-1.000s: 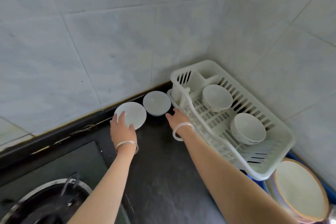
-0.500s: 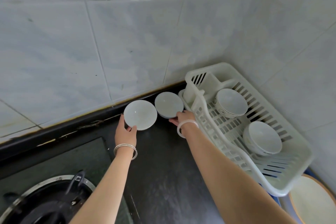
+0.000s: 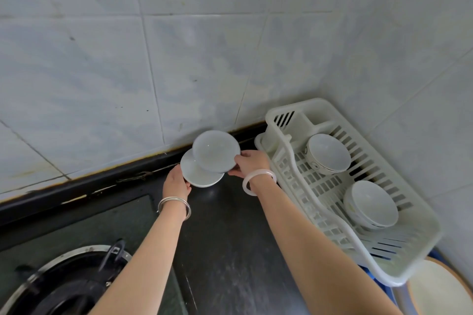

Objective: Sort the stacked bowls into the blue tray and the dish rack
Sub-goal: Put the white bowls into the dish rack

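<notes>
Left of the rack and its rack bowls, left hand grips the lower bowl, right hand the upper bowl.

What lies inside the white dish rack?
One patterned bowl at the dish rack's far end and a nested stack of white bowls nearer. The stack's lower bowls are mostly covered, so their number is unclear.

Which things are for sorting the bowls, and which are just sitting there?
For the job: upper bowl in right hand, lower bowl in left hand, dish rack, far rack bowl, near rack bowl, blue tray.
Just sitting: gas burner, brown-rimmed dish, tiled wall.
</notes>
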